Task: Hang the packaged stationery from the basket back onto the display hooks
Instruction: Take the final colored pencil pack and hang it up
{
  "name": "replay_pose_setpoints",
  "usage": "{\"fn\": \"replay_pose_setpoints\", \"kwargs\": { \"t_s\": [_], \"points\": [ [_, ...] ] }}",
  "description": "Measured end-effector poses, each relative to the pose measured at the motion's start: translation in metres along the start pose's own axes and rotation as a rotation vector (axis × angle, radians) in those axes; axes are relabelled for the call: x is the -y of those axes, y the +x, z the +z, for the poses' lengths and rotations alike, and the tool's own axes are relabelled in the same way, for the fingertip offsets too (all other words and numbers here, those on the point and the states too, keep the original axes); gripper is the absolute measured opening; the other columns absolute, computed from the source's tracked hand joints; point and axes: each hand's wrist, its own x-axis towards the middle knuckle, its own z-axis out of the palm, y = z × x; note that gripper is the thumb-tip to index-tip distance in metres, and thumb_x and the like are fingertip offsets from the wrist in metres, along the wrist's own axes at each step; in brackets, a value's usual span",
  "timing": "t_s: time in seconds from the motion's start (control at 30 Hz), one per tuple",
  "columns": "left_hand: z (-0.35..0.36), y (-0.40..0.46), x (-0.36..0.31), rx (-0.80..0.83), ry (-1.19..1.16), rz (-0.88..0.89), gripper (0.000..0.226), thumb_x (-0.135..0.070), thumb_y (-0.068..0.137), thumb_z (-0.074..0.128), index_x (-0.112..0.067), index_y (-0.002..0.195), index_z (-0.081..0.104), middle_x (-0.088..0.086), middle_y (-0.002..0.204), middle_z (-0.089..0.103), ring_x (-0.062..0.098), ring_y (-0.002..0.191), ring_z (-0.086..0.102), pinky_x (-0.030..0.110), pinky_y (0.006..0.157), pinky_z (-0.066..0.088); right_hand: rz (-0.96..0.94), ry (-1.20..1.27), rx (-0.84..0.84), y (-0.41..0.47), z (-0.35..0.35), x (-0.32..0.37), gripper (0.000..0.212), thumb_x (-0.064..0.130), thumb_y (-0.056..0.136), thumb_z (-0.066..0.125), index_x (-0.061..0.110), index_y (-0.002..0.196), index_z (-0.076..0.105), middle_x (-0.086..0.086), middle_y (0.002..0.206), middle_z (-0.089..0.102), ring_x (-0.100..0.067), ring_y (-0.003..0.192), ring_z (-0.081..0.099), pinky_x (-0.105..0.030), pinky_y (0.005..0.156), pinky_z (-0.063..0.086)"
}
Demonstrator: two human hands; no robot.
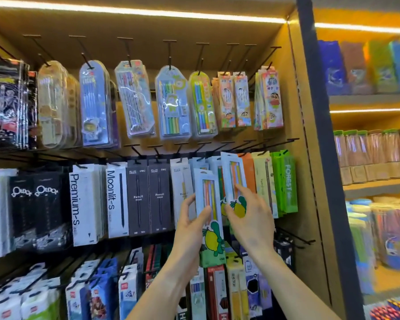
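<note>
left hand (188, 224): raised to the middle hook row; grip clamped on the front pencil pack, thumb on its left edge, fingers curled on its face at mid-height.
front pencil pack (208, 218): white box, coloured pencils in a window, lemon picture low down; upright, slightly tilted. Most of it sticks up above the left grip, lemon end hangs below the fingers. Top edge near the hooks; cannot tell if it is threaded on one.
right hand (252, 218): just right of the left hand; fingers bent round the lower front of the second pencil pack, fingertips on its window, so this grip is clamped too.
second pencil pack (232, 174): same design, just beside and partly behind the front pack, higher up. Top reaches the middle-row hook (234, 150); lemon end covered by the right hand's fingers.
neighbours: dark "Pencil" boxes (148, 197) to the left, green FOREST pack (286, 181) to the right, orange pack (248, 169) behind the second pack.
top row: clear blister pencil sets (171, 105) on hooks.
bottom row: more boxed packs (127, 289), blurred.
right: separate lit shelves (376, 99), contents blurred.
</note>
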Motion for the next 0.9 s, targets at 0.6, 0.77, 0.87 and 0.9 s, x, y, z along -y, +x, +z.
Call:
{"fn": "replay_pose_setpoints", "kwargs": {
  "t_s": [0.6, 0.77, 0.87, 0.9],
  "points": [
    [-0.012, 0.032, 0.003, -0.06, 0.17, 0.002, 0.036, -0.042, 0.095, 0.072, -0.06, 0.123, 0.057, -0.011, 0.136, 0.067, 0.019, 0.124, 0.066, 0.052, 0.113, 0.046, -0.019, -0.251, 0.095, 0.035, 0.039, -0.007, 0.06, 0.044, 0.093, 0.068, 0.035, 0.148, 0.044, -0.003, 0.127, 0.048, -0.027, 0.12, 0.048, -0.037, 0.094, 0.049],
    [-0.012, 0.033, 0.002, -0.046, 0.15, -0.022, 0.037, -0.034, 0.1, 0.068, -0.052, 0.129, 0.055, 0.001, 0.113, 0.079, 0.028, 0.115, 0.072, 0.058, 0.108, 0.05, -0.05, -0.253, 0.098, 0.036, 0.066, -0.024, 0.063, 0.037, 0.091, 0.073, 0.031, 0.146, 0.043, -0.007, 0.131, 0.049, -0.031, 0.119, 0.053, -0.038, 0.085, 0.052],
    [-0.009, 0.031, 0.0, -0.026, 0.138, -0.006, 0.037, -0.028, 0.102, 0.065, -0.045, 0.132, 0.054, 0.007, 0.109, 0.079, 0.03, 0.109, 0.074, 0.059, 0.104, 0.052, -0.078, -0.224, 0.115, 0.03, 0.064, -0.034, 0.065, 0.04, 0.095, 0.066, 0.034, 0.153, 0.038, -0.001, 0.134, 0.051, -0.026, 0.121, 0.055, -0.039, 0.089, 0.054],
    [-0.009, 0.031, 0.0, -0.026, 0.147, 0.001, 0.036, -0.028, 0.101, 0.065, -0.045, 0.131, 0.055, 0.007, 0.108, 0.079, 0.027, 0.107, 0.075, 0.057, 0.103, 0.054, -0.071, -0.193, 0.103, 0.026, 0.061, -0.035, 0.061, 0.04, 0.097, 0.063, 0.035, 0.153, 0.039, 0.001, 0.137, 0.051, -0.024, 0.123, 0.055, -0.039, 0.09, 0.054]
  ]
}}
